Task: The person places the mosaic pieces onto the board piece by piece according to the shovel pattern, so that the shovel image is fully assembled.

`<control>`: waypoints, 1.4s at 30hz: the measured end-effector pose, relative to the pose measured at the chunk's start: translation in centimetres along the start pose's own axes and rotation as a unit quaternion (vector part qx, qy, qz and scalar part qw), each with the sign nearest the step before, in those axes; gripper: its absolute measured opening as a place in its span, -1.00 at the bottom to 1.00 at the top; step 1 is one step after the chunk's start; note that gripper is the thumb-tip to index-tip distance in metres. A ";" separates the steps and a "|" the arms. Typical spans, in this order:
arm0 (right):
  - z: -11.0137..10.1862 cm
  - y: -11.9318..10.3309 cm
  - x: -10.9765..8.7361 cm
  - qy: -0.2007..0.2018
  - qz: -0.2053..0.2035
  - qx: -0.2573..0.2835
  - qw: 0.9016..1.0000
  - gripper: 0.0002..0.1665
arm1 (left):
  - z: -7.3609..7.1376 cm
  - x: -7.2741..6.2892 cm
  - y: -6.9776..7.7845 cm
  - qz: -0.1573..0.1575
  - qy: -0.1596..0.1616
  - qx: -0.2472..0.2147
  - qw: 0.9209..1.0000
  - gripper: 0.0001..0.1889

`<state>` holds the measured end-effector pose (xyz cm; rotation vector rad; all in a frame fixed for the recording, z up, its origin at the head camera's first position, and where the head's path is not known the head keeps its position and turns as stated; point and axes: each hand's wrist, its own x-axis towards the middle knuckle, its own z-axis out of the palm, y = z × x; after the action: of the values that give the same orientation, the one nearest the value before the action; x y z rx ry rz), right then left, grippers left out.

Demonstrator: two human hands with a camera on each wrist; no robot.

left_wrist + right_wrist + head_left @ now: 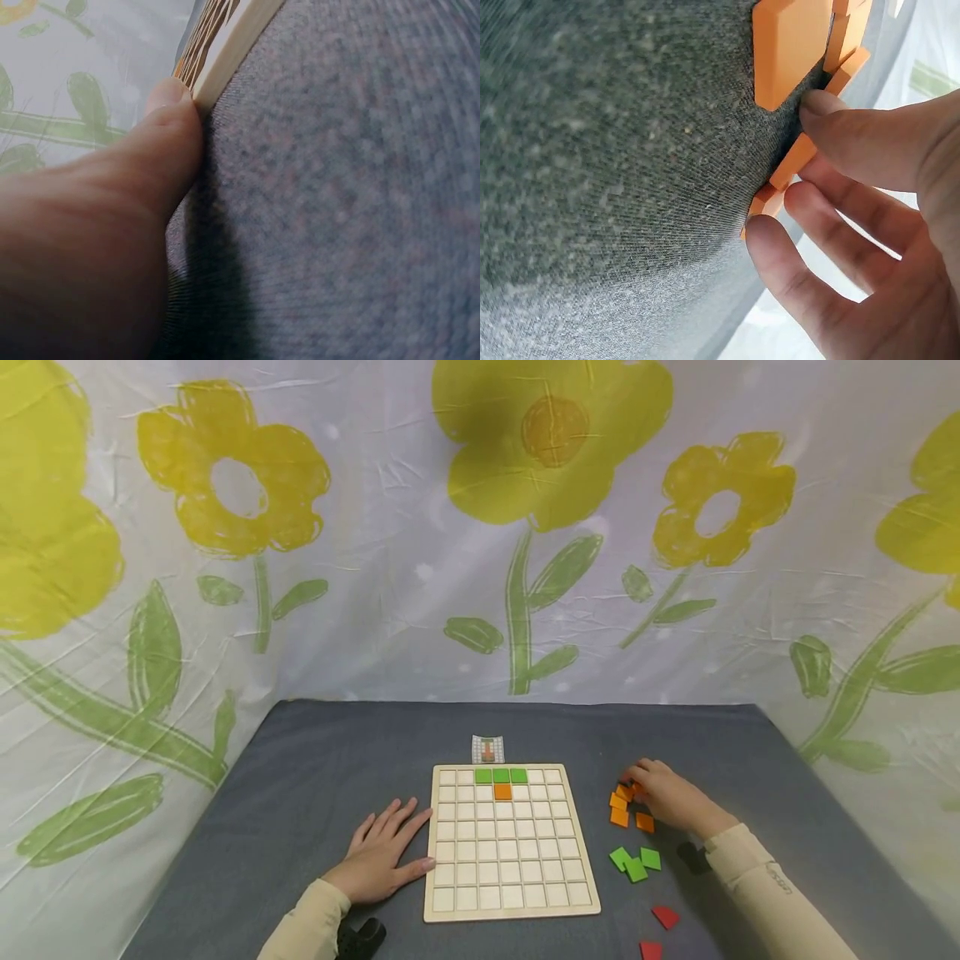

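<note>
A square wooden grid board (513, 914) lies on the table. Three green tiles (501, 775) fill part of its far row, and one orange tile (502, 792) sits below the middle one. My left hand (378, 860) rests spread on the cloth, its thumb (169, 112) against the board's left edge. To the right of the board, my right hand (675, 797) is over a group of loose orange tiles (618, 817). In the right wrist view its thumb and index finger are apart, with the index fingertip (769, 236) at a small orange tile (766, 202).
Several loose green tiles (636, 870) lie right of the board, with red tiles (665, 917) nearer the front. A small pattern card (487, 749) is behind the board. Dark grey cloth (360, 735) covers the table, and a flowered curtain (390, 610) hangs behind.
</note>
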<state>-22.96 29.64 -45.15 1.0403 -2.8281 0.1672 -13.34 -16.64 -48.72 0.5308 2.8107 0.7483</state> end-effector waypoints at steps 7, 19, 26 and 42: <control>-0.3 -0.1 0.2 -0.002 0.017 0.015 1.000 -0.71 | 0.4 -0.1 -0.3 0.003 0.009 -0.005 1.000 -0.22; -1.0 -0.3 0.6 0.003 0.034 0.022 0.999 -0.70 | 0.4 -0.2 -0.1 0.007 0.010 -0.007 1.000 -0.23; -1.4 -0.6 1.7 0.024 0.012 0.025 0.999 -0.65 | 0.5 0.1 -0.4 0.003 0.011 0.008 1.000 -0.23; -2.5 -2.4 3.3 0.053 -0.041 0.011 0.998 -0.67 | 0.4 -0.1 -0.3 0.008 0.013 -0.010 1.000 -0.23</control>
<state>-23.72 26.06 -42.06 1.1143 -2.6903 0.2400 -13.23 -16.77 -49.19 0.5442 2.8224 0.7904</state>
